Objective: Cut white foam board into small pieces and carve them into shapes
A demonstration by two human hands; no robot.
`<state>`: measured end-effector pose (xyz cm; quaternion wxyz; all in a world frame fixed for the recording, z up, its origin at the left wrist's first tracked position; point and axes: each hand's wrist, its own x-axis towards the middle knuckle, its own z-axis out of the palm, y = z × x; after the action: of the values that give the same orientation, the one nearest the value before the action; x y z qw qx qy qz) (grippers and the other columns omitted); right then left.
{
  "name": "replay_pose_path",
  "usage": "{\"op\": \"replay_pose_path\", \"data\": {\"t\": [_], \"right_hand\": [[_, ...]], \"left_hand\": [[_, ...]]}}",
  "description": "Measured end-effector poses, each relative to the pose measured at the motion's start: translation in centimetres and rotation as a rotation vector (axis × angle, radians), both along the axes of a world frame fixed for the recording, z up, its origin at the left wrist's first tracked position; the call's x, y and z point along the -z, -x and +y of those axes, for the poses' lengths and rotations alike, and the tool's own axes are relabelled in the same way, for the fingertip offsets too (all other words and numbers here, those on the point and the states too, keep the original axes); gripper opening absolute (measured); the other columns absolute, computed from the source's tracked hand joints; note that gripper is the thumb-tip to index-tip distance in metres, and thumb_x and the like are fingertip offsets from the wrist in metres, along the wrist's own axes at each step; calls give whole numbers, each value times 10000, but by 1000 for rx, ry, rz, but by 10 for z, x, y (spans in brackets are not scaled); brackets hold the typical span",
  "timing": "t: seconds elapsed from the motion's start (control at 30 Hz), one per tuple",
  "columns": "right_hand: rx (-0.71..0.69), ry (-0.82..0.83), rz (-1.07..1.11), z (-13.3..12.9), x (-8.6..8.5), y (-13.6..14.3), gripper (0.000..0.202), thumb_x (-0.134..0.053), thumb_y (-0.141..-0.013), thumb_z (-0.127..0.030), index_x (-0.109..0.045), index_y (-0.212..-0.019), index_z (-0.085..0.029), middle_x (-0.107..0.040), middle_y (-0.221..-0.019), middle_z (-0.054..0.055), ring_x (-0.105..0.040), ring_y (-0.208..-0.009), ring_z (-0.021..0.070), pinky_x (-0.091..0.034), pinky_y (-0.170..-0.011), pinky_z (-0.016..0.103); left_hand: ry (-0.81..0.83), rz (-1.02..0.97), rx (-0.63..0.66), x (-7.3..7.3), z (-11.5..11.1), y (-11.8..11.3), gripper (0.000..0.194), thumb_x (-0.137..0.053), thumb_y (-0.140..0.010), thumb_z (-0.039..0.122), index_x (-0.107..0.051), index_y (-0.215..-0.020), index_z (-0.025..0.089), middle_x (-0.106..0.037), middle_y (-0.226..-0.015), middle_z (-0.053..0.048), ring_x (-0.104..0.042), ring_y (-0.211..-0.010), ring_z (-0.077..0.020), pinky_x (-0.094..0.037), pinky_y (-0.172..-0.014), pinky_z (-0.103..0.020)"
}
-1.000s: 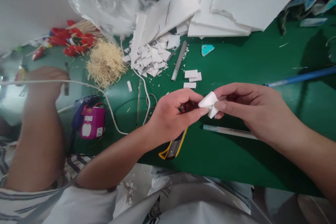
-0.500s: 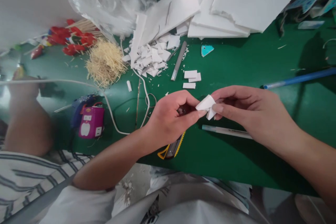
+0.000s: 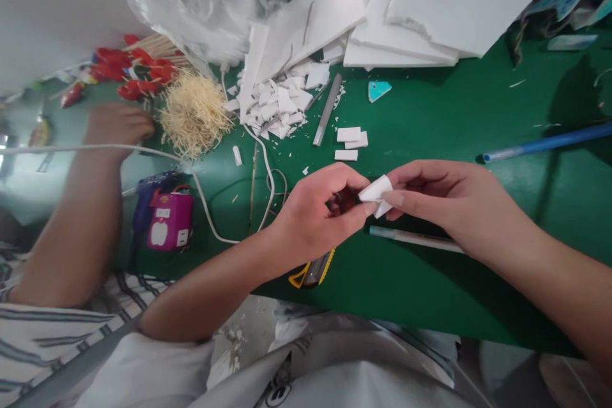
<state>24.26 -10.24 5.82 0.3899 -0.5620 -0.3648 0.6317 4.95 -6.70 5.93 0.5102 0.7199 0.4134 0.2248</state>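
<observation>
Two small white foam pieces (image 3: 375,189) meet at an angle between my hands, over the green table (image 3: 430,293). My left hand (image 3: 325,210) pinches their left end between thumb and fingers. From the other side my right hand (image 3: 430,194) grips them with thumb and fingertips. Beyond the hands lie several small white rectangles (image 3: 348,134). A white pen with a teal tip (image 3: 411,237) rests partly beneath my right hand. Just below my left wrist is a yellow and black cutter (image 3: 313,269).
White foam sheets (image 3: 430,6) and scraps (image 3: 280,105) lie at the back, near a grey pen (image 3: 327,109). A cable (image 3: 203,204) runs beside a purple box (image 3: 169,221). At left, another person's hand (image 3: 119,124) is near straw-like strands (image 3: 195,115). A blue pen (image 3: 545,142) lies right.
The other person's arm has moved right and away, toward the strands. My hands have hardly moved, and the foam pieces are still held between them.
</observation>
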Motion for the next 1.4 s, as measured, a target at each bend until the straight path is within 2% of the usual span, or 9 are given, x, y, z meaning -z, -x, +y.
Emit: {"op": "replay_pose_path", "data": {"t": [0.23, 0.43, 0.77, 0.83, 0.97, 1.07, 1.2, 1.3, 1.4], "right_hand": [[-64, 18, -58, -2, 3, -3, 377, -955, -576, -520, -755, -687, -220, -698, -602, 10, -590, -519, 119, -441, -445, 227], [-40, -6, -17, -1, -1, 0, 383, -958, -581, -523, -734, -671, -226, -697, -635, -2, -636, -588, 129, -539, -561, 251], [-23, -5, 29, -6, -8, 2, 347, -964, -597, -475, -714, -639, -238, -678, -624, -16, -610, -572, 116, -518, -557, 255], [38, -26, 29, -5, -8, -2, 291, -958, -626, -422, -733, -659, -239, -693, -639, -17, -618, -572, 105, -513, -567, 245], [454, -207, -25, -1, -2, -14, 146, -897, -677, -240, -752, -683, -252, -676, -635, -39, -628, -586, 90, -493, -603, 241], [478, -211, -87, 2, 6, -18, 118, -878, -661, -242, -767, -701, -235, -676, -635, -24, -637, -594, 108, -501, -615, 266], [407, -96, -128, 5, 15, -19, 198, -917, -603, -319, -773, -711, -236, -678, -627, -23, -628, -562, 107, -489, -594, 269], [389, -84, -134, 6, 18, -20, 208, -924, -595, -349, -779, -707, -251, -675, -609, -29, -619, -541, 109, -489, -590, 279], [392, -73, -156, 5, 18, -22, 180, -907, -627, -352, -804, -749, -269, -694, -627, -30, -624, -552, 113, -492, -606, 287]], "left_hand": [[54, -2, -77, -1, -2, -3, 64, -756, -803, 238, -724, -784, 186, -691, -750, 8, -568, -644, -100, -467, -568, -200], [-20, -20, -72, -3, -1, -2, 118, -762, -805, 207, -696, -709, 182, -674, -704, 20, -592, -651, -96, -482, -594, -199], [-27, -69, -45, -7, -2, 0, 205, -755, -807, 188, -614, -658, 183, -631, -658, 27, -566, -613, -89, -464, -566, -208], [-60, -95, -47, -6, -2, 2, 198, -745, -815, 173, -613, -667, 183, -639, -667, 26, -578, -620, -90, -480, -583, -212], [-184, -105, -82, -4, 2, 7, 150, -729, -857, 170, -658, -726, 181, -685, -706, 24, -624, -654, -91, -501, -611, -205], [-374, 18, -109, -4, 7, 12, 92, -719, -900, 200, -700, -811, 186, -743, -798, 14, -655, -707, -97, -511, -629, -205], [-650, 257, -226, 4, 27, 25, 46, -714, -908, 180, -751, -912, 207, -771, -848, 39, -620, -648, -74, -505, -624, -201], [-662, 357, -337, 18, 59, 45, 104, -720, -928, 218, -746, -1029, 212, -751, -830, 61, -610, -627, -69, -524, -630, -204], [-815, 449, -487, 29, 91, 64, 338, -748, -909, 165, -659, -1229, 222, -745, -1171, 53, -679, -871, -65, -545, -717, -184]]}}
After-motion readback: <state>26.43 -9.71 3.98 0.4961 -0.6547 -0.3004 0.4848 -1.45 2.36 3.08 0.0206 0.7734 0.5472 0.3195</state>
